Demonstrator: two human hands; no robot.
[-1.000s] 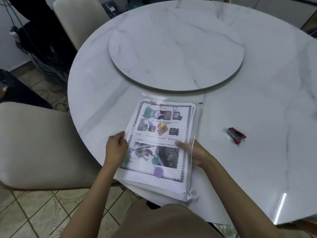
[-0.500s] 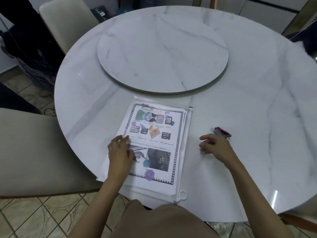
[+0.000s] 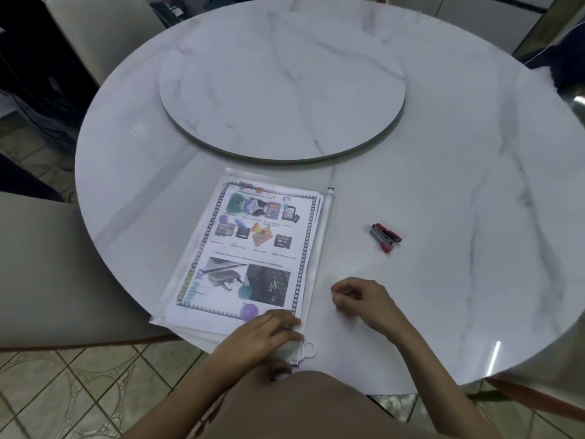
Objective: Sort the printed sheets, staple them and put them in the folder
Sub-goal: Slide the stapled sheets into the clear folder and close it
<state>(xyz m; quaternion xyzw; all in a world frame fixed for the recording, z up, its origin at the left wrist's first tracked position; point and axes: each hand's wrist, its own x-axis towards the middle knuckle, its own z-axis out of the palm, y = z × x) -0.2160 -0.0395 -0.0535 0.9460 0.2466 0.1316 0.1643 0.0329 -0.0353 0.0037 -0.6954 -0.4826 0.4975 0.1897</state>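
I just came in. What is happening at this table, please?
A person at a round marble table has a stack of printed sheets that appears to lie inside a clear zip folder. The left hand lies on the folder's near corner, beside the zip ring; whether it grips the folder is unclear. The right hand rests loosely curled on the table beside the folder, holding nothing. A small red stapler lies farther right, untouched.

Marble table (image 3: 443, 153), chairs (image 3: 57, 264) (tiled floor (image 3: 79, 391))
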